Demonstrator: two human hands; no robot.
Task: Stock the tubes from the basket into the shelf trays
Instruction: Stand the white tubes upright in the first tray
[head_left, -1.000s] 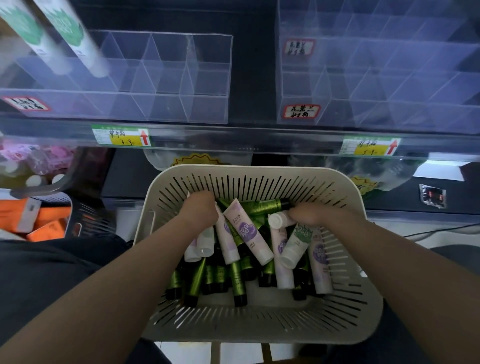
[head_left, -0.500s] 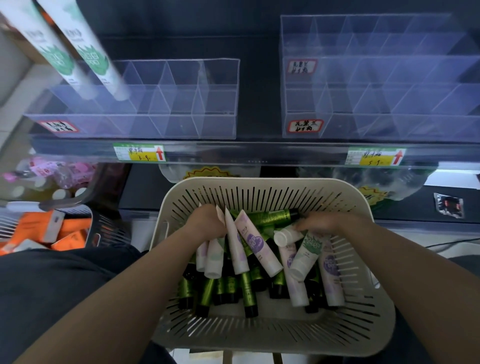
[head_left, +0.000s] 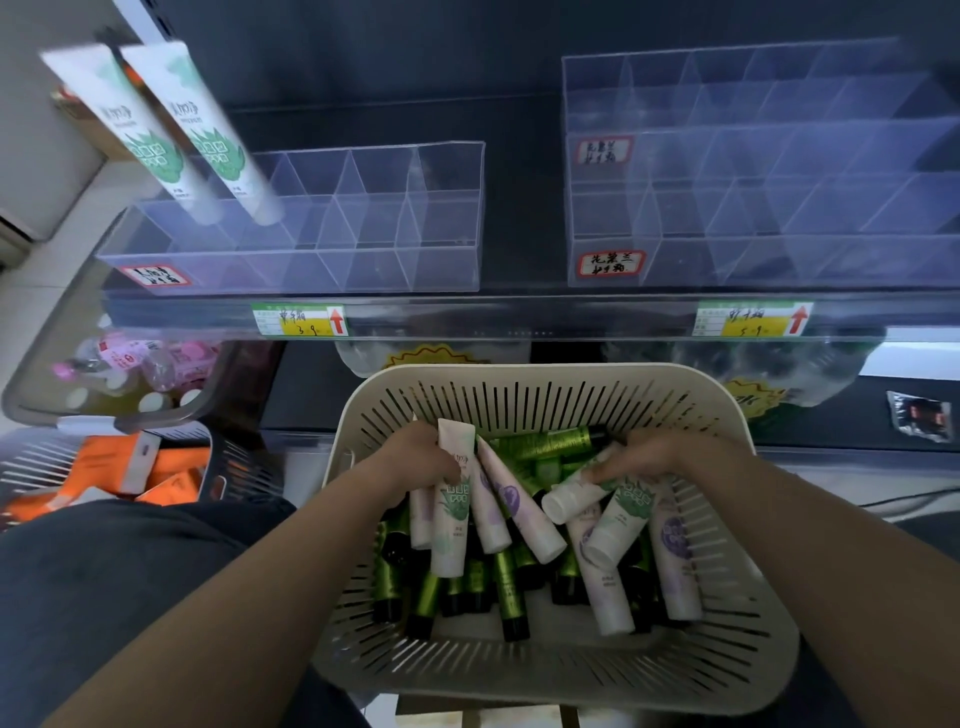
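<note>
Nearby, orange-box crate (head_left: 244, 467) left of basket (head_left: 545, 371); label rail (head_left: 519, 325) fronts trays (head_left: 447, 218).

The scene is dimly and coolly lit: the shelf (head_left: 522, 218) back is left nearly black, and the brightest patches are found on the floor (head_left: 47, 270) at the left edge. A soft sheen is caught on the clear trays (head_left: 363, 228) and basket (head_left: 545, 379) rim, while shadow is held among the tubes (head_left: 452, 519) inside. The upright tubes (head_left: 208, 140) at the top left are smeared by blur, and straight lines are bowed toward the edges.
</note>
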